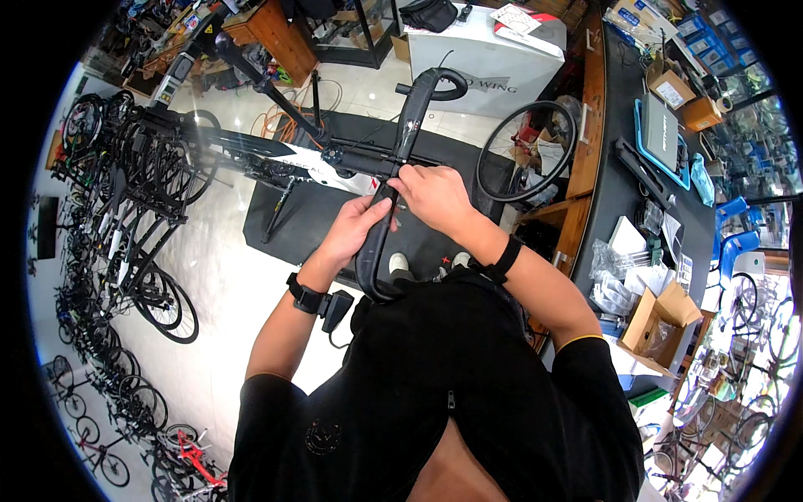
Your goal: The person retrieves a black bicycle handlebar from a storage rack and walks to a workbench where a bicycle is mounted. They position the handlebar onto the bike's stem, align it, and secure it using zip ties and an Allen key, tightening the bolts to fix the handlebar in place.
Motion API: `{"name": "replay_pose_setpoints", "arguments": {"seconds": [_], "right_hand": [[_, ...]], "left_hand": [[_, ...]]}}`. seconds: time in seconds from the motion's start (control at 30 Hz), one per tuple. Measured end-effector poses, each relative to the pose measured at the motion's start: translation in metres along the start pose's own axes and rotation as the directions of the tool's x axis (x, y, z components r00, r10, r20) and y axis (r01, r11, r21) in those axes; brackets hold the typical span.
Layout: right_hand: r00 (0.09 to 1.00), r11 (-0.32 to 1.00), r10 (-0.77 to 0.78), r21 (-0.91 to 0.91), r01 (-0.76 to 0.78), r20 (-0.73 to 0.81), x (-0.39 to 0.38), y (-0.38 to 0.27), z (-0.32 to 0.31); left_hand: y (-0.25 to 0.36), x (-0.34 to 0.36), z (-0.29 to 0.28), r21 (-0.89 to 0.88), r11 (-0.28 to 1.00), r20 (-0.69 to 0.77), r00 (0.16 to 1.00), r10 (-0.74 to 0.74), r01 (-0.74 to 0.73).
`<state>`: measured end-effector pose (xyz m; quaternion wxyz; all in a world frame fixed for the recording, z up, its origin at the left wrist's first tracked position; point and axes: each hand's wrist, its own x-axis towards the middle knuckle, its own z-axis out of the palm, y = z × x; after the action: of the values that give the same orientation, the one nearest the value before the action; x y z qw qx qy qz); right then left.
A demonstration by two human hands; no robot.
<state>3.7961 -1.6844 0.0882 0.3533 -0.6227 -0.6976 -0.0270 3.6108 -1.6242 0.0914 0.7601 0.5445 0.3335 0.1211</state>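
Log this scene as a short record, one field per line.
Setting: indoors, rows of bicycles along the left
Workpiece: black drop handlebar at the front of a white-and-black bicycle frame
Left hand: thumb and fingers around the handlebar's near half
Right hand: fingers bent at the handlebar's centre; exact grip hidden
Floor: black mat
Right counter: open cardboard box

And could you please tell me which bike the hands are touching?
The white-and-black bike ahead: left hand and right hand are on its handlebar; the other bikes are untouched.
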Motion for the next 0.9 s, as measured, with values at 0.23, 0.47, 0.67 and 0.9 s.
{"name": "replay_pose_setpoints", "arguments": {"seconds": [0.23, 0.47, 0.67, 0.9], "right_hand": [[0.999, 0.999, -0.035, -0.03, 0.035, -0.012, -0.0001, 0.0, -0.0002], [0.996, 0.995, -0.085, -0.045, 0.084, -0.023, 0.004, 0.0003, -0.0021], [0.989, 0.991, -0.126, -0.059, 0.122, -0.076, 0.0052, 0.0012, -0.0035], [0.998, 0.996, -0.067, -0.064, 0.067, -0.006, 0.0026, 0.0022, -0.002]], "left_hand": [[0.0044, -0.002, 0.0011, 0.0, 1.0, -0.001, 1.0, 0.01, -0.01], [0.0051, -0.0039, 0.001, 0.016, 1.0, -0.014, 1.0, -0.012, 0.012], [0.0047, -0.0028, 0.0026, 0.015, 1.0, -0.016, 1.0, 0.011, -0.011], [0.0021, -0.0016, -0.0002, 0.001, 1.0, 0.004, 1.0, 0.012, -0.012]]}}
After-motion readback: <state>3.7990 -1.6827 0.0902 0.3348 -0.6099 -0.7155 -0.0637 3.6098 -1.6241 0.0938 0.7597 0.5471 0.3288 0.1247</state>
